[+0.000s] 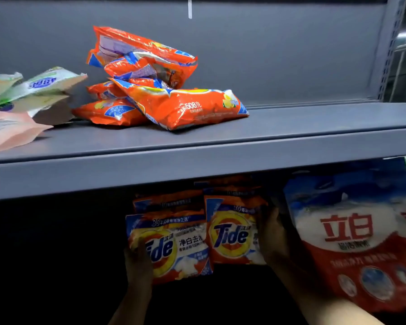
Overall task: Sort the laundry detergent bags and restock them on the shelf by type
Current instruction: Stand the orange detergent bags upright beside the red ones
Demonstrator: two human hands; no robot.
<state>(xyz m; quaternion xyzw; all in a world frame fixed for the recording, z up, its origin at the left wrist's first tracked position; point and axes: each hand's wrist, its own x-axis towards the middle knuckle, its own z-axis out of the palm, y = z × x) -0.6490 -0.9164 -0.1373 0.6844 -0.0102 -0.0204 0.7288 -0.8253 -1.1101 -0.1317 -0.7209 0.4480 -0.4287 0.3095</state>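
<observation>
Progress: partway, by my reading; your orange heap [159, 90] on the upper shelf [291, 127] lies unstacked beside pale bags [33, 90]; that is left to tidy.
Lower shelf: Tide bags stand in rows beside the red-and-white bag [352, 242].
Left hand [138, 263]: fingers curled on the front Tide bag [171, 245].
Right hand [273, 238]: grips the neighbouring Tide bag [232, 231] by its edge.

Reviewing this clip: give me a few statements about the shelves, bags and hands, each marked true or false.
1. The orange bags on the upper shelf lie in a loose pile. True.
2. Both hands are on the upper shelf. False: the left hand and right hand hold Tide bags below it.
3. A red and blue bag stands right of the Tide bags. True.
4. The Tide bags lie flat. False: they stand upright.
</observation>
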